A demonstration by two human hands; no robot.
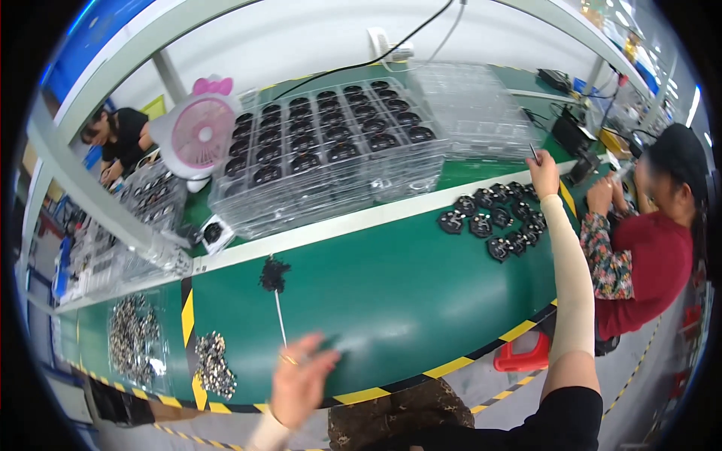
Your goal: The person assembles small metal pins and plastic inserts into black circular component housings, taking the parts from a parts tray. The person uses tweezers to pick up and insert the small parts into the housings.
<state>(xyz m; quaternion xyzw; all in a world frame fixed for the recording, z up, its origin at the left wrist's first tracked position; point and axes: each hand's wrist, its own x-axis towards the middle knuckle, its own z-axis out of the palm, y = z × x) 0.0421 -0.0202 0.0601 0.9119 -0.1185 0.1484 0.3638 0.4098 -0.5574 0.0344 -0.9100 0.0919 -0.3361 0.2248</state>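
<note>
My left hand (298, 387), fingers (323, 362) parted, over near edge of green desk (398, 301), right hand (544, 176) outstretched, pinching thin tool (533, 152), white wall (316, 45) beyond.

Roughly a dozen black assemblies (451, 222) (some overlapping), one black heap (273, 273), two metallic heaps (216, 368)

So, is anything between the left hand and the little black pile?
Only a thin white stick, running from the little black pile toward the left hand; nothing else visible is in the way.
</note>
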